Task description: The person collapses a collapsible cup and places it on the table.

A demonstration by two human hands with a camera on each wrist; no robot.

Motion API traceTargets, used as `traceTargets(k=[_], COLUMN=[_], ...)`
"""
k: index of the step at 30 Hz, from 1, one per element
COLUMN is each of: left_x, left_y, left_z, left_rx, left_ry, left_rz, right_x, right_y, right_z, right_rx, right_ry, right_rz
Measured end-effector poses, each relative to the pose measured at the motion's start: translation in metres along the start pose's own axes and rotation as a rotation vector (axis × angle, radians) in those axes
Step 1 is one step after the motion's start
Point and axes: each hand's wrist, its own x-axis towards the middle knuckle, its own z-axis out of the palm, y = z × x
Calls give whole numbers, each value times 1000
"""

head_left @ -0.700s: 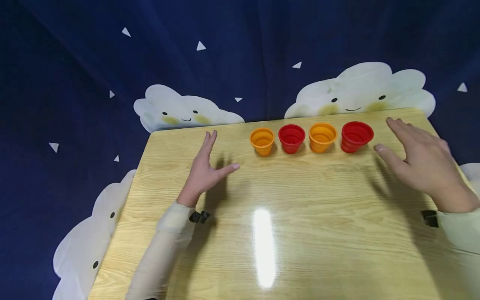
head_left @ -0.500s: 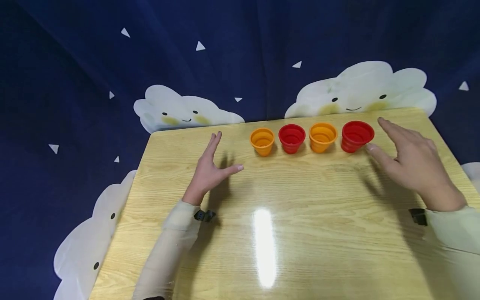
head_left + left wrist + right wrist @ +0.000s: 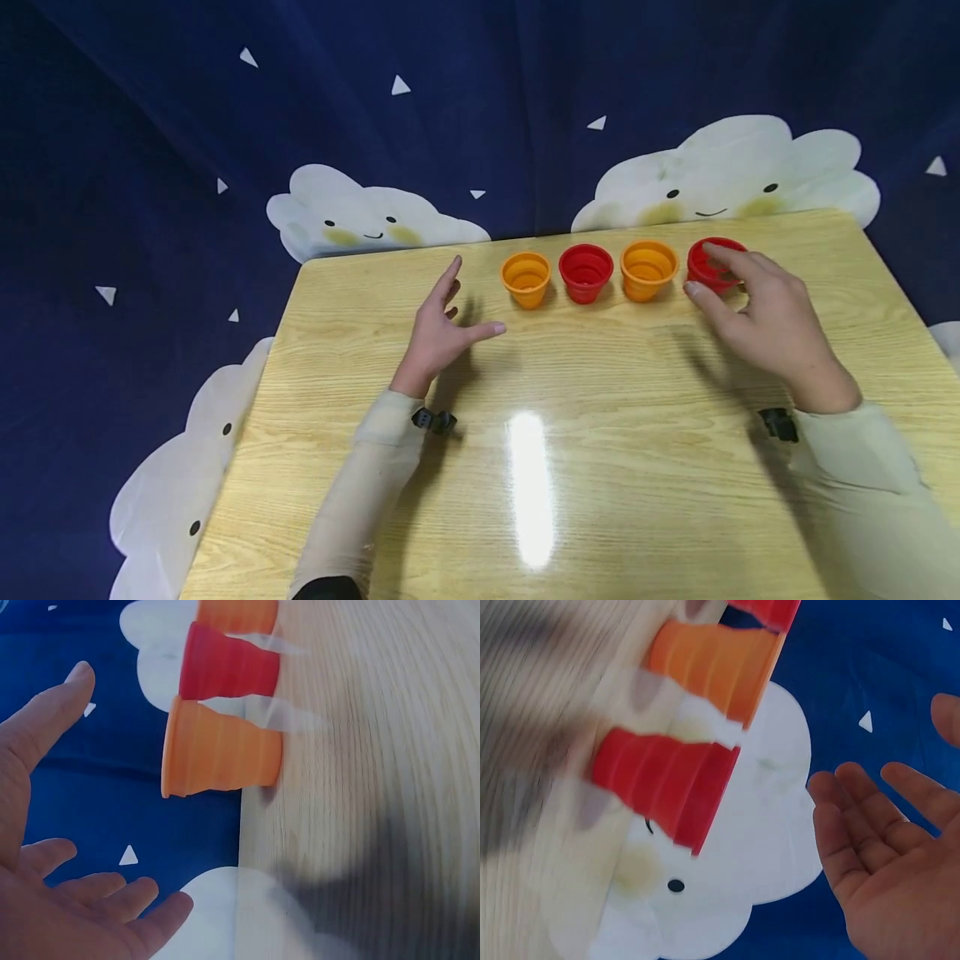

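Observation:
Several collapsible cups stand upright in a row near the table's far edge. From left to right in the head view they are a small orange cup [image 3: 526, 281], a red cup [image 3: 586, 273], a second orange cup [image 3: 648, 271] and a red cup [image 3: 705, 271] at the right end. My left hand [image 3: 438, 337] hovers left of the row, thumb spread and nothing held. Over the right-end red cup reaches my right hand [image 3: 768, 321], partly covering it from the head camera. In the right wrist view a gap shows between these fingers and the red cup [image 3: 664, 784].
A pale wooden table [image 3: 637, 467] carries the cups. Just behind it hangs a dark blue curtain [image 3: 525, 100] with white clouds and triangles. A bright light reflection lies on the table's middle.
My right hand has moved left, from beside the right-end red cup to over it. My left hand has shifted right, nearer to the small orange cup. The cups stay in place.

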Motion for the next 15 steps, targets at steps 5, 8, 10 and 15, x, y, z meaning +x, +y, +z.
traceTargets(k=[5,8,10,15], left_x=[1,2,3,7], left_y=[3,-3,-2,-3], left_z=[7,11,13,18], left_rx=[-80,-112,-133,-162], left_ry=[14,27,34,41], left_rz=[-29,-35,-34,-43], right_x=[5,7,8,13], right_y=[-11,-15,-18,-26], right_z=[13,23,30,48], right_rx=[62,100,131,227], right_ry=[-17,-3,12,28], right_rz=[27,-2,-28,-56])
